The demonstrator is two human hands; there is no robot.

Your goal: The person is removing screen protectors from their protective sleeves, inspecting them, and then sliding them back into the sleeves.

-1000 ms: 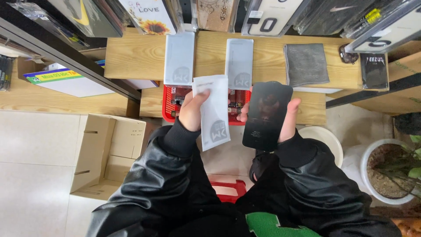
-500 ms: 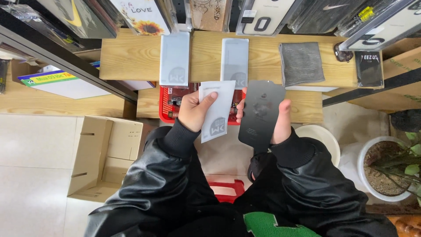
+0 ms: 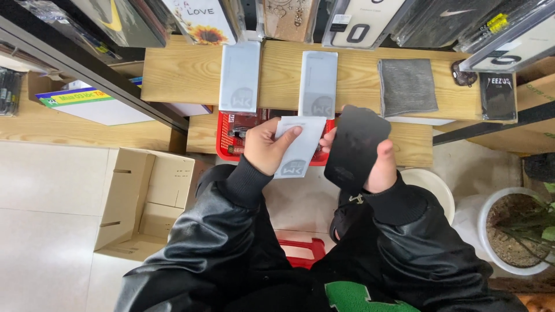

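Note:
My left hand (image 3: 267, 145) grips a white flat packet (image 3: 302, 151) with a grey round mark near its lower end. Beside it, my right hand (image 3: 378, 167) holds a black glossy rounded sheet (image 3: 355, 149), tilted, with fingertips showing at its left edge. Both are held above a red plastic basket (image 3: 226, 144) under a wooden shelf (image 3: 358, 86). Two more white flat packets (image 3: 239, 76) (image 3: 317, 84) lie side by side on that shelf, just beyond my hands.
A grey cloth (image 3: 407, 86) and a small black packet (image 3: 497, 96) lie on the shelf to the right. An open cardboard box (image 3: 144, 202) stands on the floor at left, a white bucket (image 3: 428, 185) and a potted plant (image 3: 520, 231) at right. Phone cases hang above.
Both hands have drawn a little closer to the shelf edge and closer together. The white packet now sits lower in my left hand, nearly meeting the black sheet.

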